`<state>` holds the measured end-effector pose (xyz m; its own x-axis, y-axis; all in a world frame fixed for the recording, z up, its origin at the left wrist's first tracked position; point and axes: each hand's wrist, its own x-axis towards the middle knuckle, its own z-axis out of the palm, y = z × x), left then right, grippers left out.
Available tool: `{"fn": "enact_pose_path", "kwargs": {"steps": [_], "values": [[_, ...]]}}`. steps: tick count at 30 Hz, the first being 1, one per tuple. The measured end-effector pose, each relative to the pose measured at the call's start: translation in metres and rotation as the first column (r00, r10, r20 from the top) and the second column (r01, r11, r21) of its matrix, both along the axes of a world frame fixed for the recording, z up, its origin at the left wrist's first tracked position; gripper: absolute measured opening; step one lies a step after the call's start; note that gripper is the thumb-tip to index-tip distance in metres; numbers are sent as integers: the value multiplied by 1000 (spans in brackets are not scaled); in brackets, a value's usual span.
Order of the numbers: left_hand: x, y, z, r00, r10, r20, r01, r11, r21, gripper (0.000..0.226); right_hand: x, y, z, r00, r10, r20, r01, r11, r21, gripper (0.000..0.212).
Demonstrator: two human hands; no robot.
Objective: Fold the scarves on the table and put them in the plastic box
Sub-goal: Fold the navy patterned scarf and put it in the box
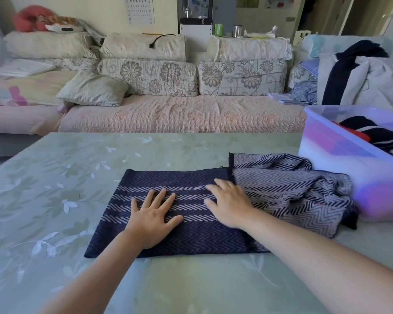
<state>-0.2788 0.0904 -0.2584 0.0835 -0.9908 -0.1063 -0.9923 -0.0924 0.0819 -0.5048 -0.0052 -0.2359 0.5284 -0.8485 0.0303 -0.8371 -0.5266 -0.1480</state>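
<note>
Pressing: left grip [151,219] and right grip [229,203] both lie palm-down on the scarf [179,236], with fingers straight and holding nothing.
Scarf: navy and pale zigzag weave, spread near the middle of the counter [55,189]. Its 9 o'clock half lies flat as a dark rectangle crossed by pale striped bands. Its 3 o'clock half is loose and bunched, with the paler side up.
Left grip: open and flat on the striped bands, fingers spread and pointing toward 12 o'clock, with the forearm running back toward 7 o'clock.
Right grip: open and flat, at 3 o'clock of the left grip and apart from it, resting where the flat part meets the bunched part. A dark fringed edge runs toward 12 o'clock from its fingertips.
Box [327,141]: clear plastic with no lid on it, at 2 o'clock of the scarf on the counter's right side. The bunched end lies just beside its near wall; whether they touch cannot be told.
In the box: a dark item [372,132] with white stripes, and a red item [359,134] at its 9 o'clock.
Counter: pale green cover printed with leaves.
Sofa [182,116]: beyond the counter at 12 o'clock, with a pink quilted seat, floral cushions [148,75] against its back and a loose pillow [93,89] at 10 o'clock.
Clothes pile [361,75]: white and navy, beyond the box at 1 o'clock.
</note>
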Motion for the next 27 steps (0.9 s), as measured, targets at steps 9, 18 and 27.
{"fn": "enact_pose_path", "kwargs": {"steps": [9, 18, 27], "values": [[24, 18, 3, 998, 4, 64, -1, 999, -53, 83, -7, 21, -11, 992, -2, -128, 25, 984, 179, 70], [77, 27, -1, 1000, -28, 5, 28, 999, -39, 88, 47, 33, -13, 987, -10, -162, 37, 985, 167, 70], [200, 56, 0, 996, 82, 18, -81, 996, -32, 113, 157, 59, -17, 990, 46, -132, -22, 984, 178, 76]]}}
